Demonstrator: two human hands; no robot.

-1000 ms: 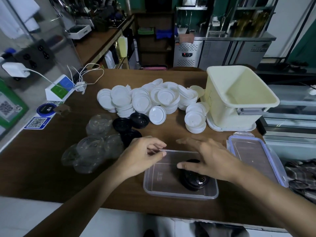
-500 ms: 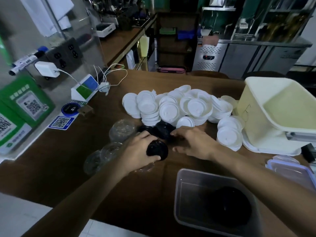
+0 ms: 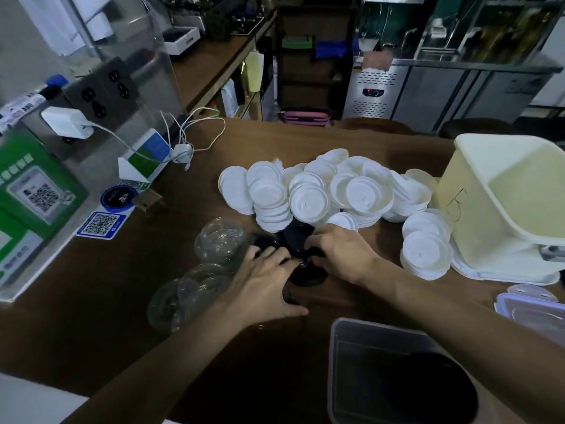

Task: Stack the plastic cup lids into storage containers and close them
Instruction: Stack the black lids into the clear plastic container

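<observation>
Several black cup lids (image 3: 298, 237) lie bunched in the middle of the brown table (image 3: 91, 301). My left hand (image 3: 269, 280) lies over them with fingers spread, its fingertips touching the lids. My right hand (image 3: 339, 255) comes in from the right, and its curled fingers grip a black lid (image 3: 308, 275) between the two hands. A clear rectangular container (image 3: 339, 362) sits at the near edge with black lids (image 3: 428, 390) inside. Behind my hands, white lids (image 3: 308, 200) are heaped in stacks. Clear dome lids (image 3: 220, 240) lie to the left.
A cream plastic bin (image 3: 504, 203) stands at the right, with a blue-rimmed container lid (image 3: 535, 313) in front of it. QR-code signs (image 3: 101, 223), a charger (image 3: 67, 122) and white cables (image 3: 195, 130) line the left side.
My hands left the clear container and reached forward to the black lids. The view swung left and forward, so the container now sits at the bottom right.
</observation>
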